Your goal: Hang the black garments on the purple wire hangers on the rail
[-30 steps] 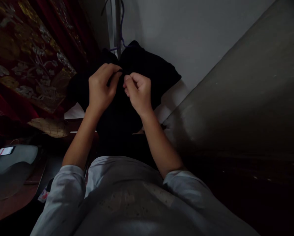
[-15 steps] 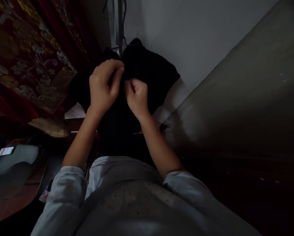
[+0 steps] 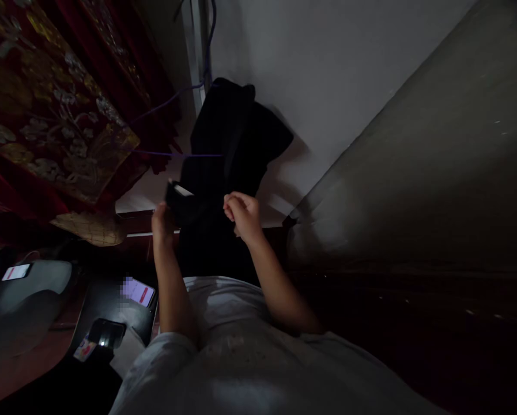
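Observation:
A black garment (image 3: 236, 138) hangs in front of me against the pale wall, its exact kind lost in the dark. At its lower left, my left hand (image 3: 162, 223) is closed on an edge of the black cloth, which stands out to that side with a light gap showing through. My right hand (image 3: 244, 214) is closed in front of the garment's right part, fingers curled in, apparently gripping the cloth. A thin purple cord (image 3: 172, 154) runs from the left to the garment, and more purple cord goes up beside a metal post.
Red embroidered curtains (image 3: 63, 98) fill the upper left. Below, a dark chair seat (image 3: 89, 305) bears phones, a small card and pale paper. Another phone (image 3: 16, 272) lies on a pale seat further left. A greenish lower wall panel (image 3: 414, 173) spans the right.
Both hands have come down from the upper garment and moved apart, the left one most. The garment now hangs narrower, and the purple cord across the left has come into view.

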`<state>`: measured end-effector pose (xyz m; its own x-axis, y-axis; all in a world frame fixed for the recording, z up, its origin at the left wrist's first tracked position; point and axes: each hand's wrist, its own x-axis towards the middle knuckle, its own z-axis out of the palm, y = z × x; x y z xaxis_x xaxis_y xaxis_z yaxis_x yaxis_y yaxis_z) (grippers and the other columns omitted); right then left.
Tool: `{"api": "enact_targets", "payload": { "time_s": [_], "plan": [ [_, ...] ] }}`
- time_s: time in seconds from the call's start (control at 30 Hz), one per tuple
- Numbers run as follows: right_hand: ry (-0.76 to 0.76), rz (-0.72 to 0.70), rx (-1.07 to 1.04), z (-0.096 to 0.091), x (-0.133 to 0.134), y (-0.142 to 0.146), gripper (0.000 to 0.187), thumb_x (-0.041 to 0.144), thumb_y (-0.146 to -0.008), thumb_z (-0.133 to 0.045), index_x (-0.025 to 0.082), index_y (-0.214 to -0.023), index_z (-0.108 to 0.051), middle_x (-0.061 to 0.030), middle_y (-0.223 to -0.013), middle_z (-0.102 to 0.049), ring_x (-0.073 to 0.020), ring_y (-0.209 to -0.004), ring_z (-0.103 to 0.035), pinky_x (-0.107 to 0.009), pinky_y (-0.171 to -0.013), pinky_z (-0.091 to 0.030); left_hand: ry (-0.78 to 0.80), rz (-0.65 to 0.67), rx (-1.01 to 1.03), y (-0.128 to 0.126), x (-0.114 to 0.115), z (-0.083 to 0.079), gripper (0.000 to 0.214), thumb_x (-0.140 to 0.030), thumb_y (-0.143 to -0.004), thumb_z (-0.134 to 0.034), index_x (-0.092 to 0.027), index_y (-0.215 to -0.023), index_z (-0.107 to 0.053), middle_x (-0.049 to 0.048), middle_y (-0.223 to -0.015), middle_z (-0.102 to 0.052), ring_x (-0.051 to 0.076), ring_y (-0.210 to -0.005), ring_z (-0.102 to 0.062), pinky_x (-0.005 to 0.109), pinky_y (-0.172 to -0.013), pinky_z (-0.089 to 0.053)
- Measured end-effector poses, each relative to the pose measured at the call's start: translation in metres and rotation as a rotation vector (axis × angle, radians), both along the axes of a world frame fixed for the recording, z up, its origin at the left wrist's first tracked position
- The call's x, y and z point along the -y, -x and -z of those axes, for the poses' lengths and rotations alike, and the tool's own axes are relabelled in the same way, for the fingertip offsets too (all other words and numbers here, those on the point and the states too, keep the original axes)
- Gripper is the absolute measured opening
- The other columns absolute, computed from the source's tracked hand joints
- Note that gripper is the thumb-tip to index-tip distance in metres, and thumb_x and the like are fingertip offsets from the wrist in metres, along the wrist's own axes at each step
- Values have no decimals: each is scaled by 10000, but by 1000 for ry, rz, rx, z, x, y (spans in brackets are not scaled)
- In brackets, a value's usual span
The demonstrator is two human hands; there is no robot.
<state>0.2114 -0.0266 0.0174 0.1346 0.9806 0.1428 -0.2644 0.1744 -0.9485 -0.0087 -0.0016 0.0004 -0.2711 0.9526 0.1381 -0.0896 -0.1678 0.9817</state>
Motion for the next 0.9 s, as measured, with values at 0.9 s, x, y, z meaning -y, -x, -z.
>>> {"api": "enact_targets", "payload": {
  "time_s": [0.9],
  "plan": [
    [17, -123, -52, -25, 27, -26, 388, 384, -666, -842, 227, -990, -697, -16, -1011, -743, -200, -1009, -684, -321, -935, -534, -276, 316, 31, -109, 65, -73, 226, -433, -940, -740, -208, -944, -767, 63, -1218, -687, 224, -1233, -620, 340, -1093, -465]
  ]
}}
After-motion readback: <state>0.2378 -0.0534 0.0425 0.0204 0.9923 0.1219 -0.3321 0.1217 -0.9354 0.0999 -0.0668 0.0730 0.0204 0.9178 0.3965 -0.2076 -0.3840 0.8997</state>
